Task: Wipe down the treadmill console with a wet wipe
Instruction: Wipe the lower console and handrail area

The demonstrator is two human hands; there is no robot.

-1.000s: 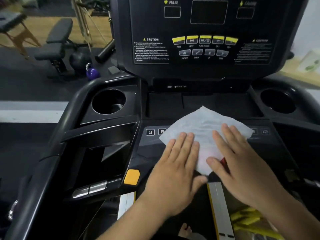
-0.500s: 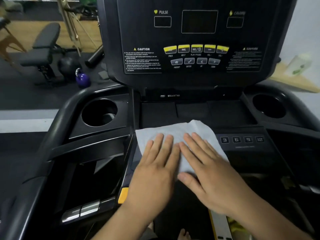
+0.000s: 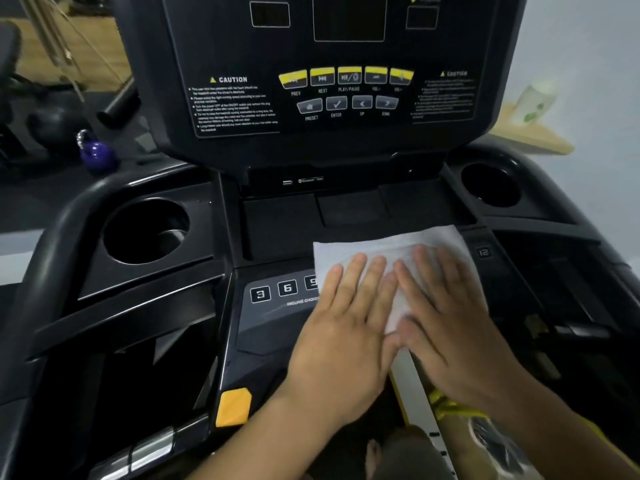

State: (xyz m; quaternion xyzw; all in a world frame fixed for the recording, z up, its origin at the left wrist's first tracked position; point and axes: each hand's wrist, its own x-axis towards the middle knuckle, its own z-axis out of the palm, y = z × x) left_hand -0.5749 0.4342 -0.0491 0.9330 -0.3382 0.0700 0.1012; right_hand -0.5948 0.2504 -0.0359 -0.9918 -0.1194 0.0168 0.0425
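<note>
Black treadmill console (image 3: pixel 273 327) bears a flat white wet wipe (image 3: pixel 388 251).

Left hand (image 3: pixel 341 336) and right hand (image 3: pixel 457 327) flat, palms down, fingers spread, side by side, thumbs touching

Console (image 3: pixel 242 202): black plastic, mostly matt, faint sheen along moulded edges. Lower key panel (image 3: pixel 273 327): smooth glossy black, pale reflections across it. Upper display face (image 3: pixel 346 57): smooth, semi-gloss, printed white legends; yellow-topped keys (image 3: pixel 346 76) look rubbery (hard to confirm). Wet wipe (image 3: pixel 391 247): white non-woven cloth, thin, fine embossed texture, slightly creased, lying flat under both hands. Cup holders (image 3: pixel 145 230): glossy inner walls. Orange tab (image 3: pixel 233 407): matt plastic. Grip plates (image 3: pixel 152 448) at lower left: brushed shiny metal. Shelf (image 3: pixel 533 136) at right: pale wood, matt.
</note>
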